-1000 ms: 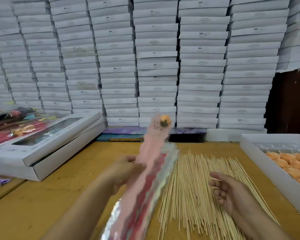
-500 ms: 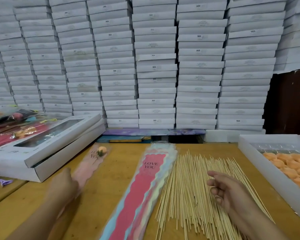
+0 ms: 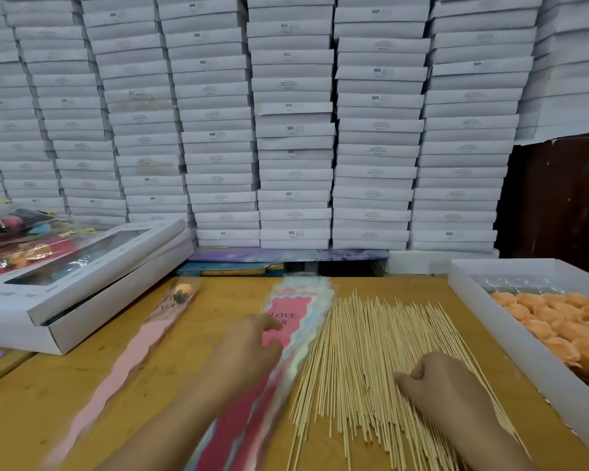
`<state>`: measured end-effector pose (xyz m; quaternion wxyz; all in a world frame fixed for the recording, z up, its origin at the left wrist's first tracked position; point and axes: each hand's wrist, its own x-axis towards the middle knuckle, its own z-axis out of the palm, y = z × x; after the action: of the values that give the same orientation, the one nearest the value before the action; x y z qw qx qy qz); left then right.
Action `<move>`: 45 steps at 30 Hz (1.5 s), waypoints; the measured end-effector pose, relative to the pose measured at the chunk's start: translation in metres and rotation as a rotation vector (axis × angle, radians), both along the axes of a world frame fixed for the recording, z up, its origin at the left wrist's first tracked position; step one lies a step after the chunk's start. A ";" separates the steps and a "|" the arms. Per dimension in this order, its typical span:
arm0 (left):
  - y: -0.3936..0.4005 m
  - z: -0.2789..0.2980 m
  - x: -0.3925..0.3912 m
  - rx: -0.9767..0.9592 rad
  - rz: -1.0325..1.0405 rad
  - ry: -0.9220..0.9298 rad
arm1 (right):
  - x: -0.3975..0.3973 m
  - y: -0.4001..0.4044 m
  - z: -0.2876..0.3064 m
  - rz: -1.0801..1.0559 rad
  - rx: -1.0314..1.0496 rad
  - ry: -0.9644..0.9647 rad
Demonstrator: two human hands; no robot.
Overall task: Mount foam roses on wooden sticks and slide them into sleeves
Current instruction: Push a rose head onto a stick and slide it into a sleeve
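- Landmark = spread of wooden sticks (image 3: 381,362), lying flat mid-table (image 3: 48,402), tips fanning away from the person.
- L hand (image 3: 249,351) now just left of the sticks, on the stack of sleeves (image 3: 296,321); 0.5 s ago it was much further left, by the pink sleeve. Motion-blurred; fingertips lie on the top red "LOVE YOU" sleeve. Grasping or only touching: can't tell.
- R hand (image 3: 446,385) now down on the sticks' near-right part, knuckles up, fingers curled under. 0.5 s ago it hovered over the sticks, fingers loosely curled. Whether a stick is pinched: can't tell, fingertips hidden.
- Sleeve stack: touching the sticks' left edge, running parallel, same spot as 0.5 s ago. 1 s ago the L hand held the filled sleeve up over this stack.
- Finished piece: pink sleeve (image 3: 140,341) w/ orange rose (image 3: 181,292) at its top, flat on table, well left of the sticks, beyond the sleeve stack. Unmoved vs 0.5 s ago; no hand on it now.
- Foam roses (image 3: 555,321), orange, loose in a white tray (image 3: 490,321) just right of the sticks.
- Window box (image 3: 82,270), white, lid askew, far left of the sticks, past the pink sleeve.
- Wall of stacked white boxes (image 3: 293,130) behind the sticks, at the table's far edge.
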<state>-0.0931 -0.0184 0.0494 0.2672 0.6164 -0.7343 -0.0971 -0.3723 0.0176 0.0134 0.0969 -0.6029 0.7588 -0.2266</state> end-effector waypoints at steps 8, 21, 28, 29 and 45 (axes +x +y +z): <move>0.007 -0.016 -0.062 0.209 -0.202 0.283 | 0.003 0.004 0.009 -0.025 0.068 0.034; 0.015 -0.039 -0.076 0.372 -0.164 0.720 | 0.009 0.003 0.013 0.142 -0.035 -0.422; 0.017 -0.027 -0.072 0.465 -0.200 1.050 | 0.033 0.012 0.010 0.425 0.099 -0.708; 0.016 -0.027 -0.071 0.474 -0.203 1.082 | 0.034 0.013 0.011 0.440 0.118 -0.710; 0.017 -0.033 -0.067 0.582 -0.291 1.280 | -0.024 0.041 0.066 0.252 -0.070 -0.812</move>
<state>-0.1599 -0.0018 0.0167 0.4546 0.3809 -0.4526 -0.6660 -0.3964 0.0588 0.0791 0.3942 -0.5557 0.5715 -0.4574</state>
